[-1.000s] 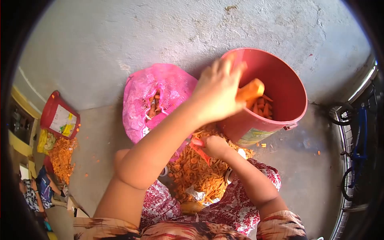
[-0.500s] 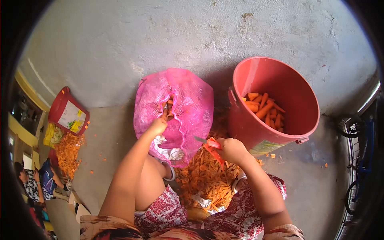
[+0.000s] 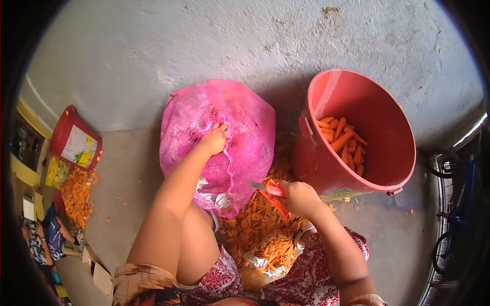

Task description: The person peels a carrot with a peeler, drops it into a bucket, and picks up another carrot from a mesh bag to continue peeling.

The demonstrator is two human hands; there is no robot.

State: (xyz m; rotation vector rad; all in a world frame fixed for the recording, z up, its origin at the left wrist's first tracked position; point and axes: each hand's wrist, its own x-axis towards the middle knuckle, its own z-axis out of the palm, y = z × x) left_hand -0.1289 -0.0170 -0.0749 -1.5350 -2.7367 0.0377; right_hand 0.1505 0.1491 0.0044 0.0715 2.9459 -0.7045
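Note:
My left hand (image 3: 216,138) is at the gathered opening of a pink mesh bag (image 3: 250,122). Its fingers curl down into the opening, their tips out of sight, and whatever they grip is hidden. My right hand (image 3: 302,198) is closed around a red-handled knife (image 3: 256,184), its short blade pointing left, together with a red peeler (image 3: 275,205). Both tools hang over a heap of orange carrot peelings (image 3: 265,222) between my feet. To the right, a tall red bucket (image 3: 393,127), tilted in view, holds several peeled carrots (image 3: 343,138).
A grey wall (image 3: 214,46) rises behind the bag and bucket. At the left are another red bucket (image 3: 64,130), more peelings (image 3: 77,196), a cardboard box (image 3: 99,273) and a seated person (image 3: 53,229). A blue bicycle (image 3: 462,199) stands far right.
My left hand has moved up to the bag's opening, now covering the carrots that showed there. My right hand keeps its hold on the knife and peeler. The view has shifted slightly.

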